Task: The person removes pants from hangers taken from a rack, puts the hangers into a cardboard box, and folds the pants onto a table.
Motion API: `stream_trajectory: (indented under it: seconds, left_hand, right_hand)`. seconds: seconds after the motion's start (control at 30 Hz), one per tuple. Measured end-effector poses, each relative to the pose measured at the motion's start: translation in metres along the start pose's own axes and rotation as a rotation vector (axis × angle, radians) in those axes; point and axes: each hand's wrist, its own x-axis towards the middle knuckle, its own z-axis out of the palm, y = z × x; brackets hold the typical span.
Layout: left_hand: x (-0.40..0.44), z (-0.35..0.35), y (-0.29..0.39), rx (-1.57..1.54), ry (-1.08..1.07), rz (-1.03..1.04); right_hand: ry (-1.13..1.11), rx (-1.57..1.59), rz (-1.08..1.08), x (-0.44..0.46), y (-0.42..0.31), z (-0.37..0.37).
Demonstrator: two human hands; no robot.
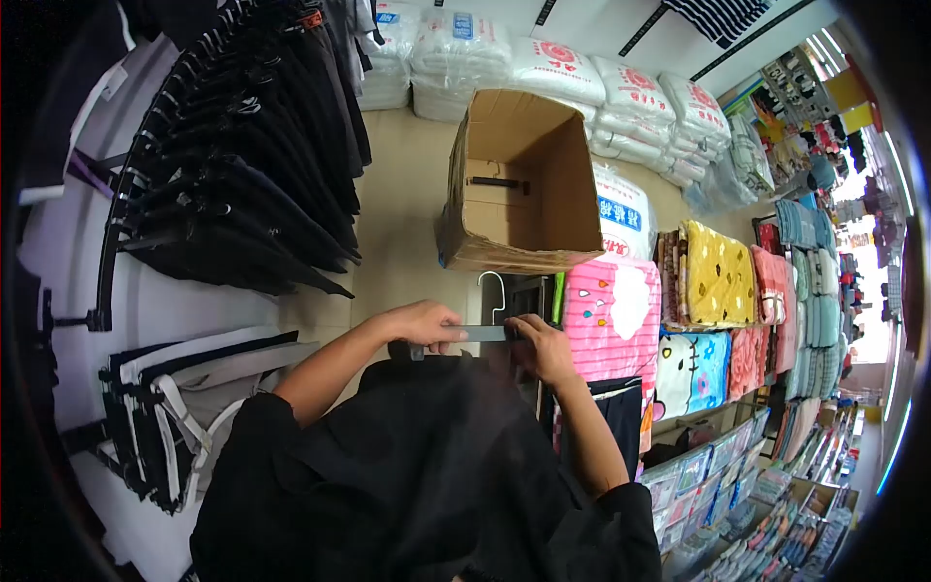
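Note:
A grey clip hanger [485,333] with a metal hook is held level in front of my body, its hook pointing away from me. My left hand [427,325] grips the left part of its bar, fingers wrapped round it. At the right end, my right hand [541,347] is closed on the bar. Dark cloth [427,367] lies just below the bar by my left hand; I cannot tell whether it is clipped on or where it ends against my black top. Beyond the hanger stands an open cardboard box [529,260] with a dark hanger-like piece [499,183] inside.
On the left, a rail holds many black trousers [242,184], with folded trousers [184,388] on a lower rack. Plastic-wrapped bales [553,73] line the back wall. To the right are a pink striped blanket [606,325], a yellow blanket [721,276] and shelves of packaged goods [708,475].

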Motion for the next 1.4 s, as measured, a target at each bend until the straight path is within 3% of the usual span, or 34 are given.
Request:
stream_trajectory:
  seconds: [0.07,0.2,0.37,0.5,0.57,0.8,0.9,1.0,1.13,1.4]
  left_hand:
    - [0.006,-0.014,-0.008,-0.006,0.063,0.039]
    - [0.038,-0.038,-0.060,-0.252,0.618,0.187]
    - [0.041,-0.078,-0.061,-0.241,0.623,0.007]
    - [0.064,-0.097,-0.057,-0.205,0.608,-0.111]
    - [0.083,-0.109,-0.051,-0.169,0.624,-0.166]
    - [0.175,-0.164,-0.018,0.045,0.749,-0.346]
    - [0.211,-0.185,-0.007,0.088,0.754,-0.459]
    - [0.233,-0.194,-0.008,0.024,0.714,-0.532]
    - [0.244,-0.196,-0.014,0.175,0.661,-0.589]
    - [0.244,-0.198,-0.017,0.083,0.669,-0.579]
  right_hand:
    - [-0.033,-0.009,0.033,0.013,0.004,0.001]
    - [-0.041,-0.056,0.165,0.032,0.036,-0.009]
    - [0.189,-0.114,0.353,0.082,0.103,-0.040]
    - [0.229,-0.200,0.392,0.166,0.178,-0.049]
    - [0.108,-0.208,0.472,0.216,0.228,-0.031]
    - [-0.418,-0.251,0.608,0.359,0.401,0.125]
    - [-0.481,-0.270,0.584,0.404,0.441,0.169]
    - [-0.482,-0.273,0.548,0.437,0.479,0.209]
    - [-0.477,-0.342,0.547,0.471,0.542,0.274]
    - [-0.377,-0.228,0.539,0.509,0.581,0.320]
